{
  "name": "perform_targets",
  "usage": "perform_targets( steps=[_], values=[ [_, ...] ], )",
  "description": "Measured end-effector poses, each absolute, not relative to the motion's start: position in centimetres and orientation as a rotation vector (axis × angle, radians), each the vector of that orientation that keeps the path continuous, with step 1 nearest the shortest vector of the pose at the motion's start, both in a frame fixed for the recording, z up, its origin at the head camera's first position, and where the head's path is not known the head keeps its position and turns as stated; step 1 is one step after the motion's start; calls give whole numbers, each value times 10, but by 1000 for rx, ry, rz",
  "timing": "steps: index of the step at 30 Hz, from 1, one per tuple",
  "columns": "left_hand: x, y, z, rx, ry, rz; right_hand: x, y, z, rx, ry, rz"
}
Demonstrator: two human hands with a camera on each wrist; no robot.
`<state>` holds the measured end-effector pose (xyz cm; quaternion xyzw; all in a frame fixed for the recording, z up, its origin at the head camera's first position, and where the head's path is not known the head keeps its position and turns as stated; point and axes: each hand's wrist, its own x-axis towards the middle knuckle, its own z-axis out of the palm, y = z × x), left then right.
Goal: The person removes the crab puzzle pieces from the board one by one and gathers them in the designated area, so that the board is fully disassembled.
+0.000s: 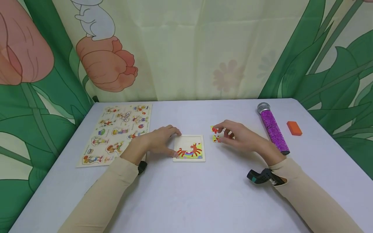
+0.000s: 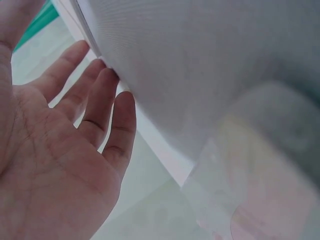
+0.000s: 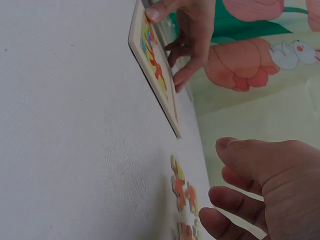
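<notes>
A small square wooden puzzle board (image 1: 183,141) lies on the table, its lower part filled with joined pieces (image 1: 190,152) of a red animal over a rainbow. My left hand (image 1: 159,139) rests at the board's left side, thumb on the lower left corner and fingers by the upper left edge. To the board's right are several loose puzzle pieces (image 1: 215,138), yellow and red, partly hidden under my right hand (image 1: 240,137). In the right wrist view, the right fingers are loosely bent beside and apart from the loose pieces (image 3: 178,192), with nothing seen between them.
A large board of cartoon figures (image 1: 105,132) lies left, partly behind my left arm. Past my right hand lie a purple glittery microphone (image 1: 274,131) and an orange block (image 1: 294,128). A printed curtain (image 1: 198,48) hangs behind the white table (image 1: 186,194).
</notes>
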<state>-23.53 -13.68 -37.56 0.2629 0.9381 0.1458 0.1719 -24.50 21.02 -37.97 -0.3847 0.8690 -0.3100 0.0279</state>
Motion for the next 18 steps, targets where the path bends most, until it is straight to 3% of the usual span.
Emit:
perform_targets(
  steps=[18],
  values=[
    [-237,-137,-374,739,2654,418,-250,174,-382,-1258,2606,-939]
  ],
)
